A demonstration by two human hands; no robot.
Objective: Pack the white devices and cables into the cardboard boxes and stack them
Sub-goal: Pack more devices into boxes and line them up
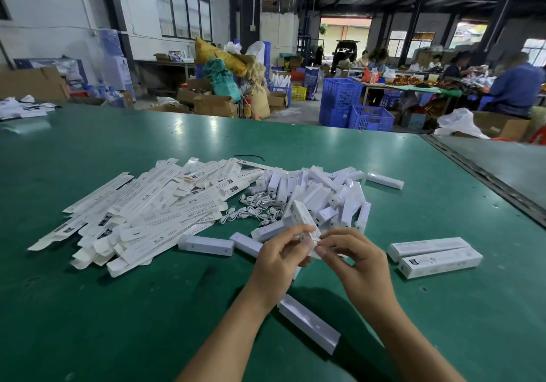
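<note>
Both hands meet above the green tabletop [88,151], near its front middle. The left hand [280,253] and the right hand [356,259] each pinch the near end of a long white printed cardboard box [302,214]. Their fingers are curled at its end flap, with the fingertips of the two hands almost touching. The box tilts up and away from the person, over the heap behind it. That heap is a loose pile of white rectangular plastic devices [322,195], with a tangle of coiled white cables [255,207] just to its left. Further left spreads a pile of flat, unfolded white cardboard boxes [147,210]. To the right, apart from the heap, two closed white cardboard boxes [440,263] lie side by side, touching. A single white device [310,324] lies between the forearms, nearest the person, and another white device [206,245] rests left of the left hand
</note>
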